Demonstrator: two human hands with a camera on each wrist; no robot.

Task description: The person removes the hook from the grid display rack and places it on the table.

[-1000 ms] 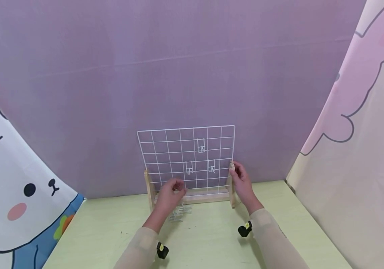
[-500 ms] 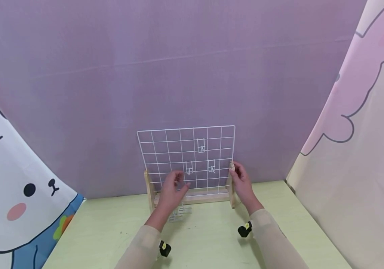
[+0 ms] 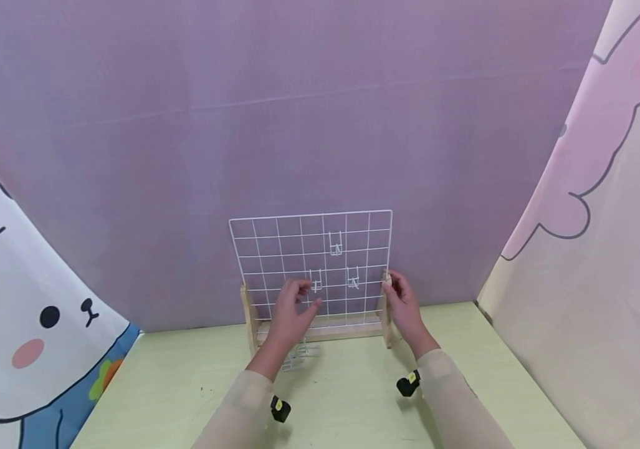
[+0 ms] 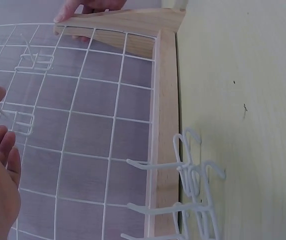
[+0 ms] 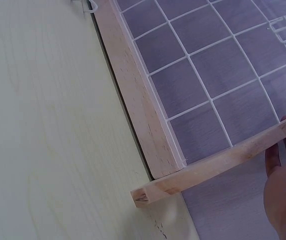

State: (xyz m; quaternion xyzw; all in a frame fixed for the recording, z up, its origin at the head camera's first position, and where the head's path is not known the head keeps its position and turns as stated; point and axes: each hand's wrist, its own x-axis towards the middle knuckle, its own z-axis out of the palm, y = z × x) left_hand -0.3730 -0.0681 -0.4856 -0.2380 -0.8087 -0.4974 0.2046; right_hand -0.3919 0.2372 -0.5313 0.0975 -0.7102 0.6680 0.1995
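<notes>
A white wire grid panel (image 3: 311,214) stands upright in a wooden stand (image 3: 348,332). Three white wire hooks hang on it: an upper hook (image 3: 336,249), a lower right hook (image 3: 353,279) and a lower left hook (image 3: 316,284). My left hand (image 3: 286,318) is at the lower left hook, thumb and forefinger spread apart; whether a fingertip touches the wire is unclear. My right hand (image 3: 406,312) grips the stand's right upright (image 5: 223,162), its fingers partly hidden behind the wood. Several loose white hooks (image 4: 203,200) lie in front of the stand.
The stand rests on a pale green table (image 3: 342,405), close to a purple cloth backdrop (image 3: 308,137). Printed cloths hang on both sides, one with a white cartoon animal (image 3: 22,299) at left. Black wrist cameras sit below both wrists.
My left hand has risen slightly and shifted right toward the lower left hook, and its thumb and forefinger have spread. The right hand stays on the upright.
</notes>
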